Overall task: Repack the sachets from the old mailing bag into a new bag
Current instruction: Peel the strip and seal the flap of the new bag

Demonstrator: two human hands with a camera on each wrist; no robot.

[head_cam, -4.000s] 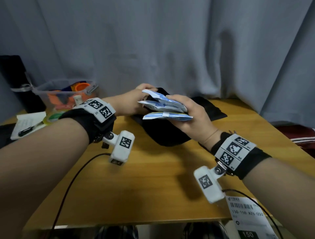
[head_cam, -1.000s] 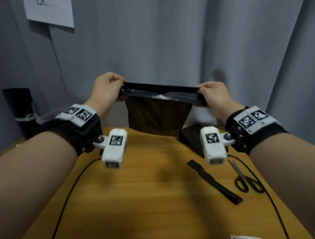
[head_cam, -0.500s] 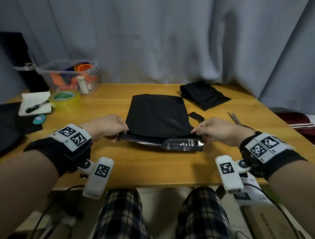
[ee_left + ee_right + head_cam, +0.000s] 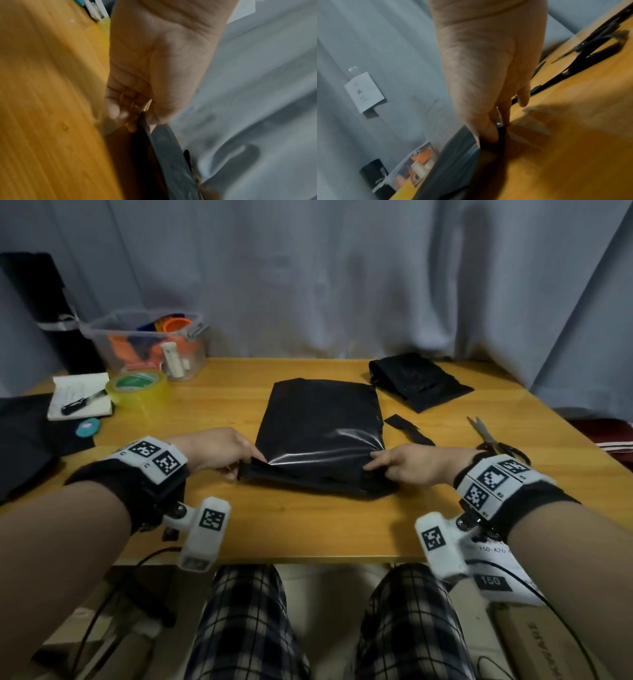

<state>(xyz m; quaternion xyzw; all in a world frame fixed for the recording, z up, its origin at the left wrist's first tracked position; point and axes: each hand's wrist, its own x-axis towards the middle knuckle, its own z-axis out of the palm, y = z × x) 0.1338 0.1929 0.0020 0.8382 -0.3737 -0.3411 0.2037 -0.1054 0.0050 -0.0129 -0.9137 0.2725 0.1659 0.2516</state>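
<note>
The new black mailing bag (image 4: 318,422) lies flat in the middle of the wooden table (image 4: 308,529), its near flap folded over. My left hand (image 4: 219,451) pinches the flap's left end (image 4: 145,121). At the flap's right end my right hand (image 4: 407,463) pinches the black film between thumb and fingers (image 4: 494,134). The old black bag (image 4: 418,381) lies crumpled at the back right. No sachets show; whatever the new bag holds is hidden.
A cut black strip (image 4: 407,428) and scissors (image 4: 493,440) lie right of the new bag. At the back left stand a clear tub of oddments (image 4: 147,347), a roll of yellow tape (image 4: 137,388) and a notepad with a pen (image 4: 80,400). A grey curtain hangs behind.
A second ago both hands held the bag up by its mouth; they have laid it flat, and since half a second ago the shiny flap has been folded over onto the bag.
</note>
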